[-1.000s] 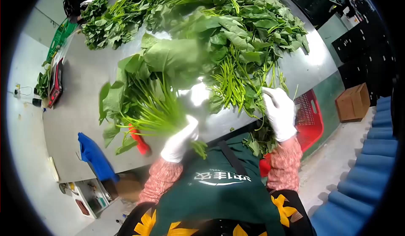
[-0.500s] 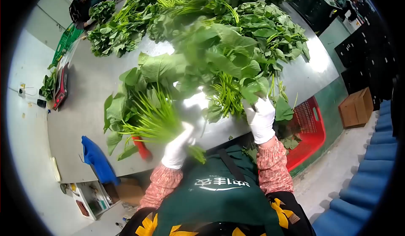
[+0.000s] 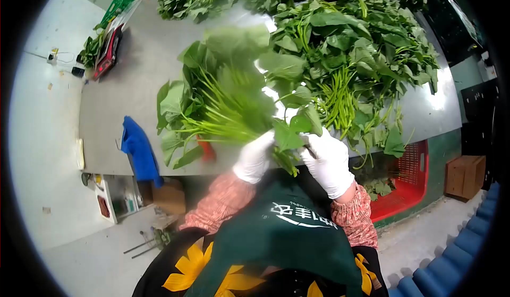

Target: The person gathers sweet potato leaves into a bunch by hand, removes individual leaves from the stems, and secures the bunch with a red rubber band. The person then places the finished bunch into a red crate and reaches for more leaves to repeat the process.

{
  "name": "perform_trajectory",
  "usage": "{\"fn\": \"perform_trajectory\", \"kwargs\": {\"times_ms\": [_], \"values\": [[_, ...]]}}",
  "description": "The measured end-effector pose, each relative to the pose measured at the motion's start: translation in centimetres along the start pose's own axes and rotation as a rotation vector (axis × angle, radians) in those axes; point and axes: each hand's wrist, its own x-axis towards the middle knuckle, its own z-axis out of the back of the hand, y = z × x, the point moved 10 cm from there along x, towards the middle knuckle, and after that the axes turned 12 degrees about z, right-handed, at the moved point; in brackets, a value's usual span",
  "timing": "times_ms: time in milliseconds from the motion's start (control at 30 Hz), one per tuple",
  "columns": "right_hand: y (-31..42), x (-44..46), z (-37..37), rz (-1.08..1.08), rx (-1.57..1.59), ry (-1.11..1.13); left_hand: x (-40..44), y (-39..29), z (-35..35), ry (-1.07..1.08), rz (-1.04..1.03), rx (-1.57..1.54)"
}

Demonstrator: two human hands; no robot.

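Observation:
In a white glove, my left hand (image 3: pixel 254 158) is closed around the stems of a bunch of leafy greens (image 3: pixel 228 106). Its leaves fan out to the left and away from me, partly blurred. My right hand (image 3: pixel 328 164), also gloved, is beside it, with fingers pinched on a leafy sprig (image 3: pixel 291 132) close to the bunch's cut ends. A red object (image 3: pixel 205 149) shows partly under the bunch, on the metal table (image 3: pixel 138 74). Beyond my right hand is a large pile of the same greens (image 3: pixel 366 47).
A blue cloth (image 3: pixel 139 148) hangs over the table's near left edge. A red-and-black device (image 3: pixel 109 53) is at the far left. Below the table's right edge is a red crate (image 3: pixel 417 183) holding leaves. A cardboard box (image 3: pixel 465 176) sits on the floor at right.
My right hand has moved away from the pile and in beside my left hand, with a leafy sprig. The left hand still grips the bunch. My view has turned downward and to the left.

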Motion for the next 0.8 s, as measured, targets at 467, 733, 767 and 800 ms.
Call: {"fn": "perform_trajectory", "kwargs": {"times_ms": [467,733,767,800], "values": [[-5.4,-4.9,3.3,-0.474,0.514,-0.381,1.2,-4.7,1.7,-0.037,-0.099,-0.136],[-10.0,-7.4,5.1,-0.377,1.875,-0.832,1.3,-5.0,0.9,0.072,-0.084,-0.218],[-9.2,-7.2,4.2,-0.584,1.336,-0.895,1.4,-4.4,0.0,0.152,-0.044,-0.231],[-7.0,-5.6,2.7,-0.567,1.136,-0.513,1.0,-4.5,-0.8,0.163,-0.036,-0.189]]}}
